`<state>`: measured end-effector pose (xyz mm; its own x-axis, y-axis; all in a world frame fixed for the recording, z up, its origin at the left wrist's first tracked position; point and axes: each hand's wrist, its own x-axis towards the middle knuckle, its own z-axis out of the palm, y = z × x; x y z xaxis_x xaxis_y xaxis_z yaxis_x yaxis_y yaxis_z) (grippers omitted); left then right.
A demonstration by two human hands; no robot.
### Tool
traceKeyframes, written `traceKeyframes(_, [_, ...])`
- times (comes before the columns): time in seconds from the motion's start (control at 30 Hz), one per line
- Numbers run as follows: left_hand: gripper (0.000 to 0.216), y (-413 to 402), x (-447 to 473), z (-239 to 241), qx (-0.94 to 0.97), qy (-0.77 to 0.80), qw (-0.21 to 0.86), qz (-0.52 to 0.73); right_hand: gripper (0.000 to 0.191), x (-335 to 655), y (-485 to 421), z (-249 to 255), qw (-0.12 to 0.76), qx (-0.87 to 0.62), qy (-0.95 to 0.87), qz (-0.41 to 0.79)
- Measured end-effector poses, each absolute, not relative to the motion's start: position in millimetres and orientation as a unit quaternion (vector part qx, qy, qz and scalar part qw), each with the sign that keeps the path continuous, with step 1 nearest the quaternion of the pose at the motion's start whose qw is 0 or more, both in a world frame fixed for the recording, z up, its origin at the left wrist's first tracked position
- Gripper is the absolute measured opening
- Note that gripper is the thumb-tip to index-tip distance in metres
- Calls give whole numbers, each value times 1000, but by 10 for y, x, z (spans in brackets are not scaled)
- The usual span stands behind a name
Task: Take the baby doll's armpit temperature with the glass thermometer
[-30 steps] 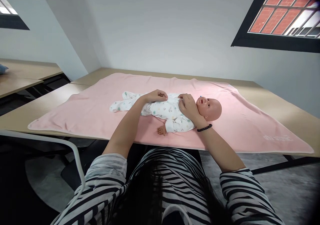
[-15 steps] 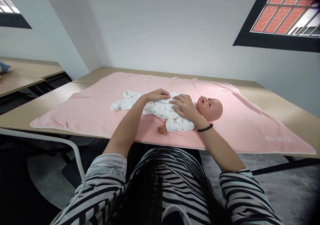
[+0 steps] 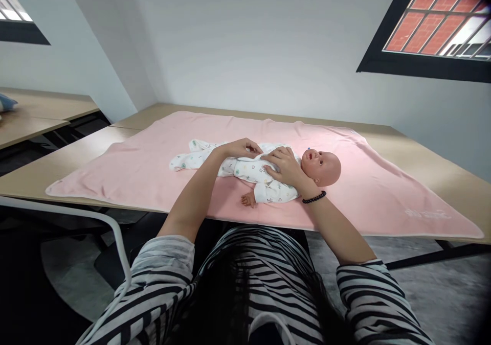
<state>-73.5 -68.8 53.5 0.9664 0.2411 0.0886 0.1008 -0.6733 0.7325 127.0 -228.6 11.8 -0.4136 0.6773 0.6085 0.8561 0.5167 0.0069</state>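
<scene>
A bald baby doll [image 3: 324, 168] lies on its back, head to the right, dressed in a white patterned romper [image 3: 249, 170]. My left hand [image 3: 242, 148] is at the romper's front near the waist, its fingers curled closed on the cloth; the fingertips are partly hidden. Across the doll's chest rests my right hand [image 3: 284, 165], fingers stretched toward the left hand and thumb apart, touching the romper. Its fingertips come close to those of the left hand. The doll's near arm lies out on the pink blanket [image 3: 368, 191], its small hand bare.
The blanket covers most of a light wooden table [image 3: 418, 156] and hangs slightly over the near edge. Behind stands a white wall [image 3: 245, 48]. A second table [image 3: 49, 105] is at the left. A white curved tube [image 3: 115, 232] runs at the lower left.
The fingers of my right hand have drawn closer together and lie flatter on the chest. My left hand has barely moved. The doll stays in place.
</scene>
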Motion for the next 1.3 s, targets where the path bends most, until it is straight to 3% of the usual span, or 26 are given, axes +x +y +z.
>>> traceKeyframes(0.47, [37,-578,-698,441,920,108,364,94,34,1266,-2291,125,257,-490,-819,-153])
traceKeyframes(0.77, [47,-588,-684,374,867,105,481,80,34,1246,-2240,69,275,-467,-817,-197])
traceKeyframes(1.0, [39,-633,-736,372,823,128,545,96,36,1242,-2239,41,264,-474,-816,-201])
traceKeyframes(1.3, [54,-663,-725,406,812,154,554,101,36,1236,-2234,41,259,-493,-807,-196])
